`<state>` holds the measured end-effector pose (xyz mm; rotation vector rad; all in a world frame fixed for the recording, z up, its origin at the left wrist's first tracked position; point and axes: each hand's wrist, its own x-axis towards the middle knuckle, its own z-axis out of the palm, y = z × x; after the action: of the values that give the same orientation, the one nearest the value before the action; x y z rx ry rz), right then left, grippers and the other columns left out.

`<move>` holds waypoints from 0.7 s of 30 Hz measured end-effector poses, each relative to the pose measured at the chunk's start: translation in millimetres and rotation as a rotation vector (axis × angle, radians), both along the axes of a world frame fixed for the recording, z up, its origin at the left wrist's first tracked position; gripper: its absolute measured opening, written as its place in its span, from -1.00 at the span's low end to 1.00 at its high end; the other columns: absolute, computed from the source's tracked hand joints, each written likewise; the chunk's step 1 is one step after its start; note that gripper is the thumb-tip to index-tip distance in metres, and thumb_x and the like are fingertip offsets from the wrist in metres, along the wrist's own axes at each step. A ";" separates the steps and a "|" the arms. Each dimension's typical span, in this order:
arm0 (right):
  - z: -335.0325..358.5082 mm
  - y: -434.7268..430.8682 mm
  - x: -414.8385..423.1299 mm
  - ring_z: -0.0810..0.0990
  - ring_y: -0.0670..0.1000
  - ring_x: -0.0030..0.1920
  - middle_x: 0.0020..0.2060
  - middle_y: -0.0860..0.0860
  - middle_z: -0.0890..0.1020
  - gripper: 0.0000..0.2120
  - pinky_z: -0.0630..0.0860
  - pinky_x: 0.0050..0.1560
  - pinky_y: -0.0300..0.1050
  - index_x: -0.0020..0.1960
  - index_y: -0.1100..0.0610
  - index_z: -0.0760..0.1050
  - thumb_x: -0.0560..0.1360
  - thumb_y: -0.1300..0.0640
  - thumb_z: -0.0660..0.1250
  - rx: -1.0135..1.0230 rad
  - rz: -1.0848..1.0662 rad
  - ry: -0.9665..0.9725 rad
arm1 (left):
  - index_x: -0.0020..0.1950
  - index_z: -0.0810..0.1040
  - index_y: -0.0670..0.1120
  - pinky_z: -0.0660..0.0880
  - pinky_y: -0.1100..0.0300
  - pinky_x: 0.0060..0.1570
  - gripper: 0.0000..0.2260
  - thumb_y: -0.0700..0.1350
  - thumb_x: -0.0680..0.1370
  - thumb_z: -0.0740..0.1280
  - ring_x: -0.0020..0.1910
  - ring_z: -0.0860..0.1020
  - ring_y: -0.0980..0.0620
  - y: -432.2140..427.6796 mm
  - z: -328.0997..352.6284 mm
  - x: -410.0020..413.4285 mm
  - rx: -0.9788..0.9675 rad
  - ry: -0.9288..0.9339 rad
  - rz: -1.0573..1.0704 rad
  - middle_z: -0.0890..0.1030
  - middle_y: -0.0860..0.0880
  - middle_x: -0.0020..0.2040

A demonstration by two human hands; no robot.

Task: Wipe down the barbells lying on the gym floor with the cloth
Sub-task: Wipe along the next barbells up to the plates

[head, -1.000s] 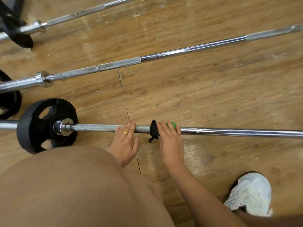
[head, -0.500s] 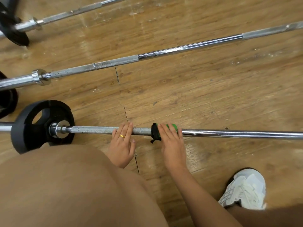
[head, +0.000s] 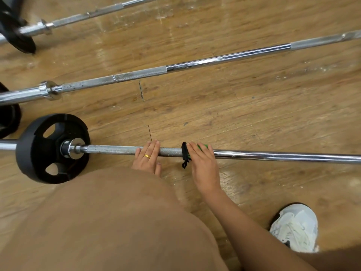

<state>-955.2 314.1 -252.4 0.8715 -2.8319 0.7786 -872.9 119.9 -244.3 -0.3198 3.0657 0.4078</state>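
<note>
1. Lying on the near floor (head: 254, 106), the nearest barbell (head: 273, 156) is stiff, heavy steel with a black plate (head: 35, 153) at its left end; wiping should not shift it.
2. The cloth (head: 202, 146), soft and light, wraps the shaft beside the knurling.
3. The right hand (head: 203, 165) has its grip curled over cloth and shaft together.
4. The left hand (head: 148, 158) rests straight-fingered on the knurling, just left.
5. Farther off lie the middle barbell (head: 214, 62) and the far barbell (head: 78, 19).

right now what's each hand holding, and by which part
The right hand grips the cloth wrapped round the nearest barbell where knurling meets smooth shaft. The left hand only rests its fingers on the knurling.
</note>
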 end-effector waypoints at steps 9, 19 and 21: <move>-0.4 -6.8 -36.6 0.60 0.09 0.22 0.21 0.03 0.66 -0.54 0.35 0.43 0.12 0.30 0.15 0.60 0.41 0.25 0.53 -0.109 0.027 -0.028 | 0.61 0.20 -0.13 -0.17 0.12 0.52 -0.39 0.00 0.55 -0.01 0.58 0.14 -0.02 -5.9 10.2 -21.3 0.094 0.031 0.030 0.31 -0.07 0.56; -1.4 -23.7 -53.2 0.56 0.06 0.27 0.25 -0.01 0.63 -0.39 0.33 0.47 0.07 0.38 0.12 0.52 0.36 0.35 0.50 0.066 0.125 0.094 | 0.59 0.24 -0.12 -0.16 0.13 0.52 -0.34 0.03 0.49 -0.06 0.56 0.17 -0.02 -14.8 16.0 -46.2 0.103 0.024 0.038 0.34 -0.07 0.54; -9.2 -13.4 -52.8 0.52 0.09 0.33 0.28 0.01 0.60 -0.36 0.22 0.51 0.07 0.40 0.13 0.50 0.36 0.39 0.49 0.058 0.054 0.142 | 0.60 0.23 -0.12 -0.15 0.10 0.53 -0.33 0.04 0.49 -0.07 0.56 0.16 -0.01 -17.7 17.3 -49.9 0.116 0.018 0.023 0.34 -0.07 0.54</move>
<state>-1008.0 300.6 -261.6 0.9741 -2.7289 0.6169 -922.8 102.1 -227.0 -0.3487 3.0419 0.5906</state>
